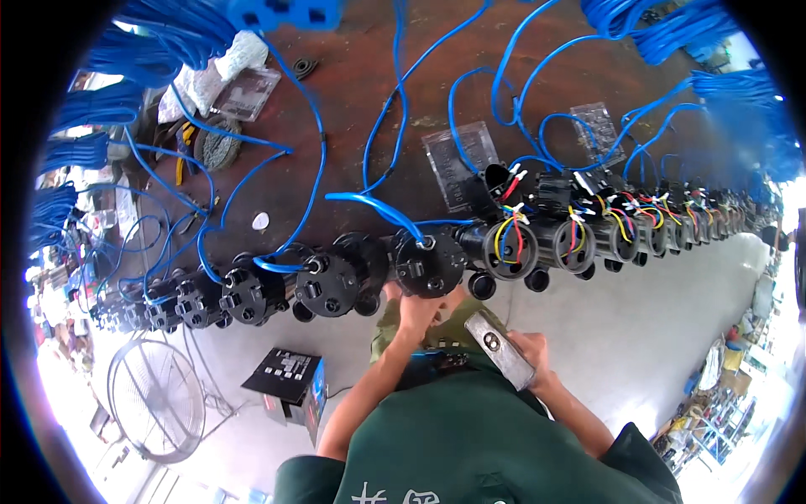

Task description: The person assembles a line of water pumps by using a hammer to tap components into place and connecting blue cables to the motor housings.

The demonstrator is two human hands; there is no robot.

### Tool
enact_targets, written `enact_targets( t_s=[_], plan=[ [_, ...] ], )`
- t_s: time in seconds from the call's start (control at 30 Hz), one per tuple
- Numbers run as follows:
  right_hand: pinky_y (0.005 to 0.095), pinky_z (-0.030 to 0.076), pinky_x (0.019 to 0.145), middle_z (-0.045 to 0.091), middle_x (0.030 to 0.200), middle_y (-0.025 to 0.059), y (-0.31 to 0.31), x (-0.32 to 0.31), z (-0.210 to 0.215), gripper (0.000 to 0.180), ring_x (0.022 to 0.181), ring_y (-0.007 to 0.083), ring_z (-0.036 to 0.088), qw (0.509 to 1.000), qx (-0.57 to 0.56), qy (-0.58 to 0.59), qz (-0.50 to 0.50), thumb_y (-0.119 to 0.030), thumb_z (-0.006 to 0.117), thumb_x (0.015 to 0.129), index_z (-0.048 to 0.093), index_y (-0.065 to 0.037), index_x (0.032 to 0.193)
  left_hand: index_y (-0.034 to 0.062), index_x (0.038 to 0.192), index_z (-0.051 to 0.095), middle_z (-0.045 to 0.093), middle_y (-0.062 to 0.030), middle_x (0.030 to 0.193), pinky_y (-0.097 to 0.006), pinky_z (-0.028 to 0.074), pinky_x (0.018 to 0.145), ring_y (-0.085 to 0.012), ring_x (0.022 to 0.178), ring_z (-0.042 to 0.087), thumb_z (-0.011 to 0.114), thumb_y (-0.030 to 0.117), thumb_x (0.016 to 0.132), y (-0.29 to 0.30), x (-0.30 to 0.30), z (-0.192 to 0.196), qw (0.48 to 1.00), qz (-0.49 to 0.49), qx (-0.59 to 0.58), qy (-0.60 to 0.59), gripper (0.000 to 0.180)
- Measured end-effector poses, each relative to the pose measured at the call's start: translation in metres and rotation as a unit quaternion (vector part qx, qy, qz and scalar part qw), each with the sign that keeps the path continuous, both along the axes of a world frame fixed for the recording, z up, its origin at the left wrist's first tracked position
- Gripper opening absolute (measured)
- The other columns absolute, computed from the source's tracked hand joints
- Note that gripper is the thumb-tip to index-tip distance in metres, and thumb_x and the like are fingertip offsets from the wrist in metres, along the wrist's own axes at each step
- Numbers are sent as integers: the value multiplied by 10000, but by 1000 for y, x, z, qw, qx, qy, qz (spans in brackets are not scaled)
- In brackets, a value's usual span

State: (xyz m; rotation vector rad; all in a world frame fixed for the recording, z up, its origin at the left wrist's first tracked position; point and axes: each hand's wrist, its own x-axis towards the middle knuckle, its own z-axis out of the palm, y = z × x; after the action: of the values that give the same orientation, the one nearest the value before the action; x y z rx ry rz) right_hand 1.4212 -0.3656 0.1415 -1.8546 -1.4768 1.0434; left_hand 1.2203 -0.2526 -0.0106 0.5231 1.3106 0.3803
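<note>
My left hand [419,313] is just below a black cylinder with a closed end cap [430,267], at the near edge of the table. Its fingers look curled together, partly hidden under the cap, and what they hold does not show. In my right hand [533,349] is a hammer with a grey, block-shaped metal head [501,349]; its handle is hidden below the head. A blue cable [378,204] runs into the capped cylinder. Just right of it lies an open cylinder [510,250] with coloured wires sticking out.
Capped cylinders [327,284] line the edge to the left, and open, wired ones [574,246] to the right. Blue cables cross the brown table [353,92], with coiled bundles [168,38] at its sides. A floor fan [157,401] and a box [290,378] stand at the lower left.
</note>
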Motion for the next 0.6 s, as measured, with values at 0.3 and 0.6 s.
enact_targets(
  t_s=[0.3, 0.6],
  plan=[
    [417, 531, 592, 694, 739, 141, -39, 88, 53, 257, 659, 359, 694, 932, 73, -261, -240, -147, 810, 707, 717, -61, 931, 65, 1025, 670, 618, 9, 744, -298, 425, 465, -112, 564, 585, 874, 186, 836, -9, 10, -50, 987, 0, 148, 57, 303],
    [423, 528, 656, 728, 802, 79, 30, 309, 48, 553, 745, 340, 706, 911, 107, -387, -97, -484, 959, 605, 688, -100, 897, 1, 990, 745, 737, -220, 836, -419, 551, 685, -258, 772, 753, 723, 285, 958, 33, 54, 203, 856, -410, 260, 178, 287]
  ],
)
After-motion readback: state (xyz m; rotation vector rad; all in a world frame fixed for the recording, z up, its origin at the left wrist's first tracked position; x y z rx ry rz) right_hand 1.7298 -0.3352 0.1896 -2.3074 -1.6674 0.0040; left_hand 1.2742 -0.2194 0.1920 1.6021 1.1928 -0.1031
